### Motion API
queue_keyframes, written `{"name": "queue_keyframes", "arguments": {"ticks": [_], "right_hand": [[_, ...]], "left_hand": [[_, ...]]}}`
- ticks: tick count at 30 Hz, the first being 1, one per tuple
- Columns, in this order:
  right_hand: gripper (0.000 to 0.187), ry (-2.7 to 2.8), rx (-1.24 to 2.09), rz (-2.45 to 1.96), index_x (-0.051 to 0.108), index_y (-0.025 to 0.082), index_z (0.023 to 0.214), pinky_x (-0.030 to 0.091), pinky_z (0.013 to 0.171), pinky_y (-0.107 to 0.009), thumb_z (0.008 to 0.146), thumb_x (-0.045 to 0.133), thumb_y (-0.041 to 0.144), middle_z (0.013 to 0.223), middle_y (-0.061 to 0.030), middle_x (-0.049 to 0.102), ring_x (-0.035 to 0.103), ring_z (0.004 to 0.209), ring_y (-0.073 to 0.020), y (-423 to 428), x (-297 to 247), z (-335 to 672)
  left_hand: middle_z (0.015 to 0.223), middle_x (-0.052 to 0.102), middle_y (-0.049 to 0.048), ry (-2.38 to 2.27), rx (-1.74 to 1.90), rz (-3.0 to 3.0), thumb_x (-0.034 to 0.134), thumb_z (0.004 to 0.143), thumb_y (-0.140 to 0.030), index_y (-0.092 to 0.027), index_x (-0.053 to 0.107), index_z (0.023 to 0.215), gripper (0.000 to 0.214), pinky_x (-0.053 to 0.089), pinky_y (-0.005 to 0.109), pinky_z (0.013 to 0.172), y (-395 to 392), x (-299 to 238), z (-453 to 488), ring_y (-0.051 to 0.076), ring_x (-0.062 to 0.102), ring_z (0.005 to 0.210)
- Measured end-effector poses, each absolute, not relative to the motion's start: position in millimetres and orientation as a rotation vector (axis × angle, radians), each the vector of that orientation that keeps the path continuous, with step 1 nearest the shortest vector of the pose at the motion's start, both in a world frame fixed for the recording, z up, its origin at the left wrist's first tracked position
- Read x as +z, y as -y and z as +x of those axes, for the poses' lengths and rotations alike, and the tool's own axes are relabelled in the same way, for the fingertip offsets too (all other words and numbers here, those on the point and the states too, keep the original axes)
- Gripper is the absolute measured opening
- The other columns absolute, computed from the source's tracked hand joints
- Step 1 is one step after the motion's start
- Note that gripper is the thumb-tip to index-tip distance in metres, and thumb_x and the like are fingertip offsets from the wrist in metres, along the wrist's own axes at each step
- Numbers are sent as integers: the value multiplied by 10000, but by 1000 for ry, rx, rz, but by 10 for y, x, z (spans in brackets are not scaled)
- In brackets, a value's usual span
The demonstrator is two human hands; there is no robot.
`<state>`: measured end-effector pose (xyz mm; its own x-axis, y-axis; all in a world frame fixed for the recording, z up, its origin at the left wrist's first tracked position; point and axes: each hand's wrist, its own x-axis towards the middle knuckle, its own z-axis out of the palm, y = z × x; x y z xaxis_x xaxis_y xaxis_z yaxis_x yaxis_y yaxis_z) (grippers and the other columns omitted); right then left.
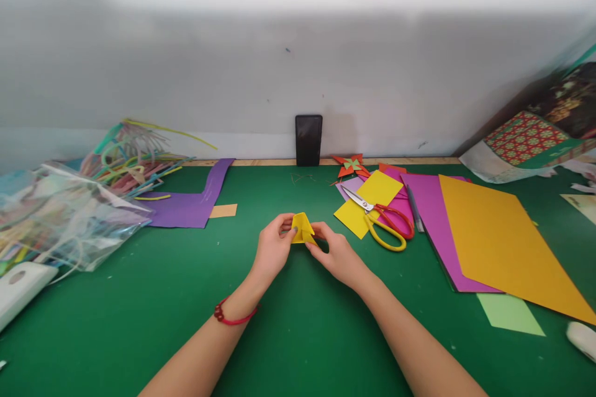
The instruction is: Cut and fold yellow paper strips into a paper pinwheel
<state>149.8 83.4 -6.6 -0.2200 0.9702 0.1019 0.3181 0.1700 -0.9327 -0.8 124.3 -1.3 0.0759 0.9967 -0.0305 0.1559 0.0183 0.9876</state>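
A small piece of folded yellow paper (302, 227) is held up over the green table, with creased flaps facing me. My left hand (274, 247) pinches its left edge, thumb in front and fingers behind. From the other side my right hand (336, 254) grips the lower right corner between thumb and fingers; part of those fingers is hidden behind the paper. To the right of my hands lie scissors (372, 208) with red and yellow handles, resting on flat yellow paper (379, 186).
Purple paper (186, 208) and a plastic bag (84, 223) with pipe cleaners (135, 167) lie left. A phone (308, 139) leans on the wall. An orange paper pinwheel (350, 165), a pen (414, 208), magenta sheets (437, 229) and an orange-yellow sheet (507, 242) lie right.
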Motion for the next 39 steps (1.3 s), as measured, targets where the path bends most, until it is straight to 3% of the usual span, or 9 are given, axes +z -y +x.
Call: {"name": "queue_keyframes", "arguments": {"ticks": [10,17,22,29,34,39], "right_hand": [[202,1593,815,-1428,547,210,1015,484,666,-291,877,403,241,876,-50,671,644,741,-196,-824,-82,1420],[202,1592,792,-1417,540,202,1017,480,707,-292,879,394,227,912,-60,667,637,820,-197,-814,-69,1419],[193,1602,618,-1437,553,189,949,471,757,-322,873,439,326,908,-82,659,618,860,-217,-834,-121,1434],[234,1556,617,-1453,524,200,855,435,557,-259,912,352,348,634,-10,588,573,569,-165,-838,-179,1460],[202,1550,542,-1429,519,203,839,433,597,-259,908,372,324,703,-27,601,577,636,-169,-823,-141,1456],[195,1557,555,-1415,509,202,838,429,625,-258,908,379,329,744,-34,604,581,682,-172,-807,-96,1415]], "left_hand": [[889,673,58,-1169,1033,1328,582,683,-187,-164,606,885,205,516,352,804,-1196,16,46,189,642,848],[888,668,62,-1130,1033,1320,607,671,-213,-162,601,875,210,512,353,799,-1212,1,23,189,637,838],[853,661,48,-1123,1047,1193,679,624,-257,-156,596,839,252,505,345,801,-1251,10,-9,171,626,797],[899,656,58,-1062,1073,1086,706,608,-264,-159,572,877,318,496,350,823,-1164,10,86,183,621,853],[1028,627,81,-1054,1043,1126,729,553,-181,-165,532,958,451,494,361,845,-1087,48,150,205,614,944],[906,641,52,-1090,1040,1172,704,570,-174,-155,543,886,355,500,354,808,-1057,43,165,191,630,855]]}}
